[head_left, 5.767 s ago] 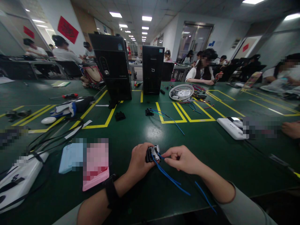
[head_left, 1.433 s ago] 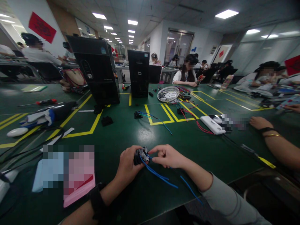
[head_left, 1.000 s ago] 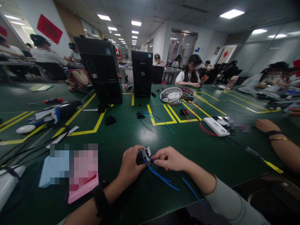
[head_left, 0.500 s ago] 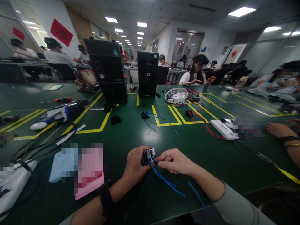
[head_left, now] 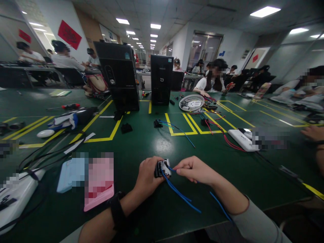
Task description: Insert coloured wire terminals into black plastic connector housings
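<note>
My left hand (head_left: 148,176) is closed around a small black-and-white electrical block (head_left: 166,164), its pale wired face turned to the right. Two blue wires (head_left: 178,194) run from the block and hang down over the green table. Between thumb and forefinger, my right hand (head_left: 196,170) pinches another blue wire (head_left: 172,169) just right of the block, where its near end meets the pale face. That wire's loose tail (head_left: 219,202) shows below my right wrist. Whether the end sits fully in a terminal is too small to tell.
Two black computer towers (head_left: 162,81) stand at the back. Black blocks with wires (head_left: 158,124) and a white basket (head_left: 191,103) lie ahead. Pink (head_left: 100,199) and blue cases are on the left, a white power strip (head_left: 241,140) on the right. A co-worker's hand (head_left: 314,133) is at far right.
My right hand has drawn slightly away to the right of the block, showing more of the pinched wire. The whole view has shifted a little. My left hand still holds the block.
</note>
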